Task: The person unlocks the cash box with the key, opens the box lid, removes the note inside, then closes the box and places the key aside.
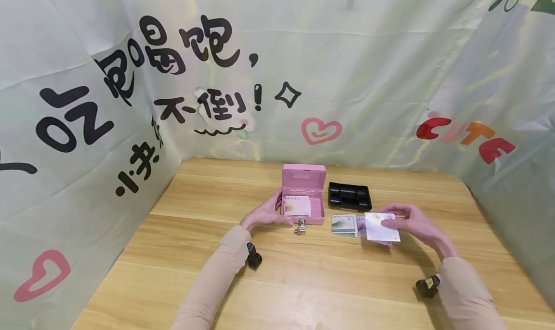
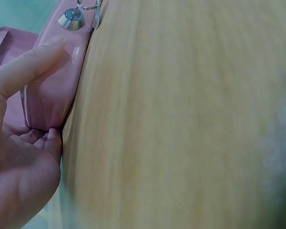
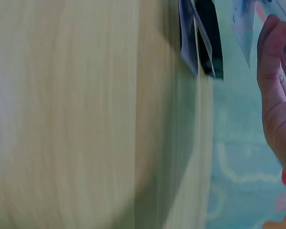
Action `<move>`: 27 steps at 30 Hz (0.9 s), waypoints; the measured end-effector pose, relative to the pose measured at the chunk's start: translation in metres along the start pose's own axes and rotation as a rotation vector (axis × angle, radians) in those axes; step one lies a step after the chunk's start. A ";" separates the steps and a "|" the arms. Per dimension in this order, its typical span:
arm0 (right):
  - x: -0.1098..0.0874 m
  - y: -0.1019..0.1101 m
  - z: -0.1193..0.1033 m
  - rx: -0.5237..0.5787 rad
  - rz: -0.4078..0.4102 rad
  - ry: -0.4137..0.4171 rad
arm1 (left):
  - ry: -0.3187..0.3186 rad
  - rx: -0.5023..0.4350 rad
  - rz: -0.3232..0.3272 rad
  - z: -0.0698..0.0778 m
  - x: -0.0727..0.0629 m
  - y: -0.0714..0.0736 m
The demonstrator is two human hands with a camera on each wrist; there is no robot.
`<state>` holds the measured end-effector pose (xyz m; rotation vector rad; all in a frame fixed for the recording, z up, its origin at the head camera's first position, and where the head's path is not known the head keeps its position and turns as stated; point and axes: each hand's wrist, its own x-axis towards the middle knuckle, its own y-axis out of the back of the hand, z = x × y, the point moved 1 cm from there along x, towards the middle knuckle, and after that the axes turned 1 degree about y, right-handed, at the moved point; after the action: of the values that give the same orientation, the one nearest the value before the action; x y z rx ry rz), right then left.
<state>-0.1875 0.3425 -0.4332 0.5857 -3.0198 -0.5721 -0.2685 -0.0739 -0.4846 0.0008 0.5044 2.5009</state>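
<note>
A pink cash box [image 1: 318,220] stands on the table with its lid [image 1: 303,177] up. My left hand [image 1: 268,212] holds its left end, thumb on the front wall and fingers at the side. Inside lies a pale banknote [image 1: 297,206]. From the lock on the front hang keys [image 1: 299,231], and the lock cylinder [image 2: 72,20] shows in the left wrist view. My right hand [image 1: 415,224] pinches a folded, pale purplish banknote [image 1: 376,228] above the table. Just left of it lie a greenish banknote [image 1: 344,225] and a purple one, partly covered by the held note.
A black compartment tray [image 1: 349,205] sits right of the cash box, behind the loose notes. The wooden table [image 1: 286,277] ends at printed curtains [image 1: 373,89] at the back and both sides. Black wrist cameras [image 1: 428,286] stick out from both sleeves.
</note>
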 end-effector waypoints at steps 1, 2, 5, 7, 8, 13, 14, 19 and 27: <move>-0.001 0.003 0.001 -0.006 0.011 -0.014 | 0.000 0.003 0.001 0.000 0.000 0.000; -0.002 0.005 0.002 -0.010 0.017 -0.023 | 0.001 0.007 0.000 0.000 0.000 0.000; -0.005 0.012 0.006 -0.038 0.036 -0.050 | -0.008 0.008 -0.002 0.000 0.000 0.000; -0.006 0.016 0.008 -0.054 0.041 -0.067 | -0.017 0.011 -0.006 0.000 0.000 0.000; -0.007 0.018 0.008 -0.062 0.039 -0.073 | -0.022 0.008 -0.008 0.000 0.000 0.000; -0.009 0.024 0.010 -0.081 0.051 -0.096 | -0.036 0.004 -0.014 0.000 0.000 0.001; -0.009 0.025 0.010 -0.083 0.054 -0.093 | -0.037 0.002 -0.014 0.000 0.000 0.001; -0.009 0.031 0.014 -0.088 0.089 -0.082 | -0.037 0.010 -0.007 0.000 0.000 0.000; -0.013 0.038 0.022 -0.043 0.103 -0.051 | -0.031 0.014 -0.003 0.001 0.000 0.001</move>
<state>-0.1911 0.3874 -0.4393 0.4169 -3.0537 -0.6543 -0.2685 -0.0745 -0.4837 0.0445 0.5088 2.4899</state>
